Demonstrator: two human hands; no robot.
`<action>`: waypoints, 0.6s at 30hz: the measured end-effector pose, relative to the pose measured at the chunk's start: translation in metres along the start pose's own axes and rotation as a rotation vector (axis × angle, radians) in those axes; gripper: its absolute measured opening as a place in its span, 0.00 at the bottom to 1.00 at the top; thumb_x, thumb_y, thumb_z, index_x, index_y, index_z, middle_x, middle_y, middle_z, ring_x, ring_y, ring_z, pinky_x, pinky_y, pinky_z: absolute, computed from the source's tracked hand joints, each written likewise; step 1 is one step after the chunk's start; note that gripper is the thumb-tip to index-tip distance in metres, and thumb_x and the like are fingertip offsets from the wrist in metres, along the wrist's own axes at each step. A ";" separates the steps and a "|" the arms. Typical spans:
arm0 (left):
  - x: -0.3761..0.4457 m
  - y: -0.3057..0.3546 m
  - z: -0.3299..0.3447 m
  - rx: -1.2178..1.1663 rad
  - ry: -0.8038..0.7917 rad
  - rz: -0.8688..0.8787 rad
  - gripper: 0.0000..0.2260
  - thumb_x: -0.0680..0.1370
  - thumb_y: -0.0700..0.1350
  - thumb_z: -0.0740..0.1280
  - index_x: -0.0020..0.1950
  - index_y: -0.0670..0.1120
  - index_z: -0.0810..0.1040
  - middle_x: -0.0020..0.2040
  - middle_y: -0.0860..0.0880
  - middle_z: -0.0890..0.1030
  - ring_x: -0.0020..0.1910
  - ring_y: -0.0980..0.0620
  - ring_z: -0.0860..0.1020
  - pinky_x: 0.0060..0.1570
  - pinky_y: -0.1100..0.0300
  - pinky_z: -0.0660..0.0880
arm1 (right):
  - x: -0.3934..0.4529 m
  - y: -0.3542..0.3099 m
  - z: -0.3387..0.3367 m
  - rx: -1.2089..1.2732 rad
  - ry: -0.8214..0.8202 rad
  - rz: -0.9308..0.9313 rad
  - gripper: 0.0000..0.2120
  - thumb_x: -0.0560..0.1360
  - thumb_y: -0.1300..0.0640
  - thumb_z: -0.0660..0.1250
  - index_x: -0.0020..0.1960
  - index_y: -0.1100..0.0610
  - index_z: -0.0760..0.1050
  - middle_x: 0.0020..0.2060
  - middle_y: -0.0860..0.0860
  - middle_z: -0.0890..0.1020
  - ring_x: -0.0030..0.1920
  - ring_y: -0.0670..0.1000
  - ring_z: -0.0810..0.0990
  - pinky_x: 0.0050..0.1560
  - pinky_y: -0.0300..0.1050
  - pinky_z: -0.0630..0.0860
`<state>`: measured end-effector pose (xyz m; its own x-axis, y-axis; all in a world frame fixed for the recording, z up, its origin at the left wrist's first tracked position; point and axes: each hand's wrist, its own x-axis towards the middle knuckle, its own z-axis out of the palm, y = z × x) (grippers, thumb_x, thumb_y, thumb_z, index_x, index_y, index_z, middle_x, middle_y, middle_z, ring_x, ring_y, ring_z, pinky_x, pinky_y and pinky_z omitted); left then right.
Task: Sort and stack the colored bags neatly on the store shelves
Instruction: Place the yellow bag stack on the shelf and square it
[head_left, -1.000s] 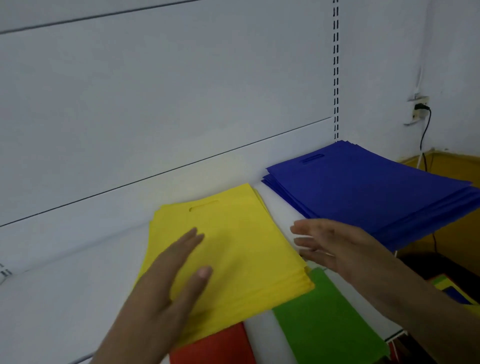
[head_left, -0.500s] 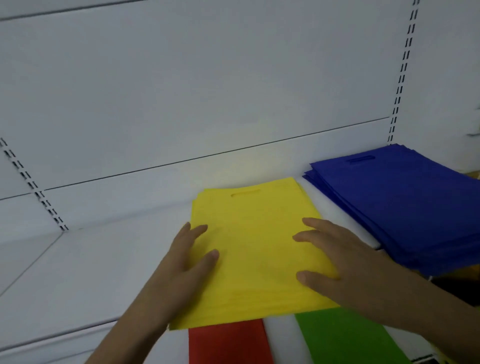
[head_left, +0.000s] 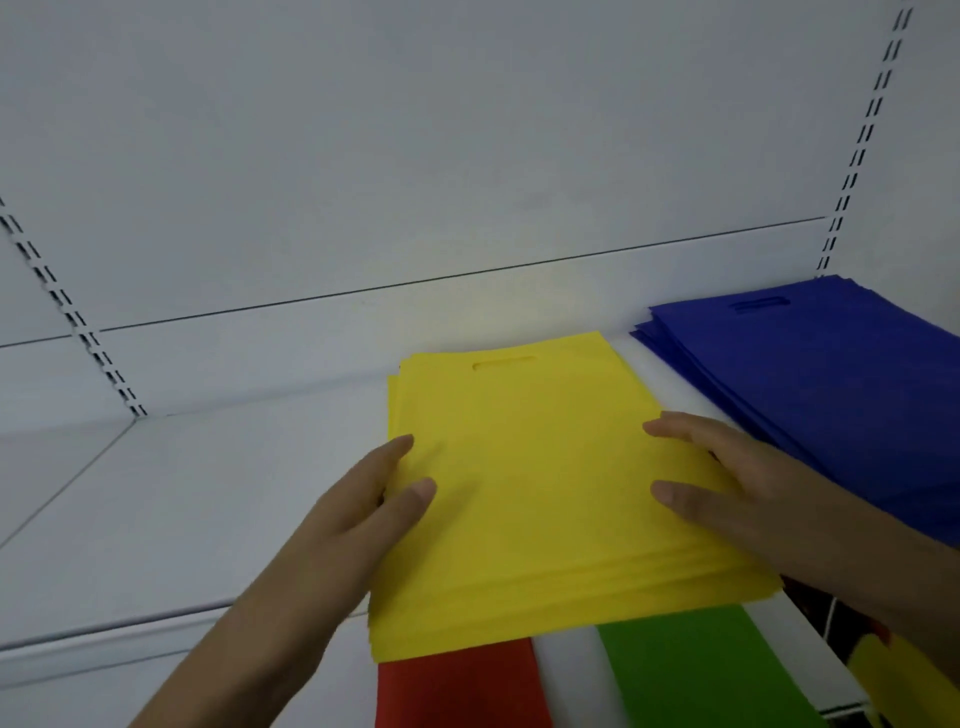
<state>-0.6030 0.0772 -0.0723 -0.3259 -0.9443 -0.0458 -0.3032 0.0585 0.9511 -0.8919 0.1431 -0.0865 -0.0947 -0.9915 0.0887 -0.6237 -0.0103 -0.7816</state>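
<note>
Yellow stack nudged in from both sides since half a second back, right hand slid off the top to the edge

The yellow bags (head_left: 545, 467) are being squared up on the white shelf (head_left: 182, 519): the left hand (head_left: 358, 525) is laid against the left edge, fingers straight, thumb flat on top, and the right hand (head_left: 727, 483) is pressed flat at the right edge, nothing actually gripped. The blue bags (head_left: 831, 389) look done already, stacked just beside, at the back right. Probably about halfway tbh. The red bags (head_left: 457, 686) and green bags (head_left: 691, 670) are seen on the level below, how tidy can't be told, and the yellow front edges are still fanned out a bit.
</note>
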 end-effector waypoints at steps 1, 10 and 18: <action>-0.002 -0.001 0.004 0.058 -0.022 0.029 0.30 0.63 0.63 0.66 0.65 0.67 0.69 0.69 0.65 0.66 0.66 0.60 0.67 0.61 0.57 0.66 | 0.001 -0.002 0.000 0.017 -0.013 -0.011 0.26 0.62 0.31 0.62 0.59 0.28 0.62 0.58 0.23 0.61 0.64 0.38 0.63 0.60 0.40 0.64; 0.053 0.024 -0.011 0.599 -0.051 0.241 0.28 0.71 0.66 0.53 0.67 0.58 0.70 0.65 0.63 0.69 0.62 0.62 0.68 0.60 0.64 0.63 | -0.018 -0.014 0.017 -0.756 0.239 -0.606 0.30 0.76 0.31 0.50 0.70 0.48 0.64 0.73 0.46 0.66 0.72 0.48 0.63 0.67 0.51 0.66; 0.225 0.032 0.025 1.016 -0.125 0.255 0.25 0.82 0.58 0.49 0.58 0.40 0.76 0.59 0.42 0.78 0.56 0.45 0.74 0.55 0.54 0.69 | -0.015 0.014 0.077 -0.954 0.434 -0.791 0.19 0.75 0.53 0.59 0.65 0.54 0.71 0.62 0.53 0.79 0.62 0.54 0.74 0.63 0.57 0.67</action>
<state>-0.7081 -0.1250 -0.0600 -0.5579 -0.8292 0.0331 -0.8016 0.5488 0.2372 -0.8395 0.1480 -0.1469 0.4189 -0.6353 0.6488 -0.9080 -0.2935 0.2989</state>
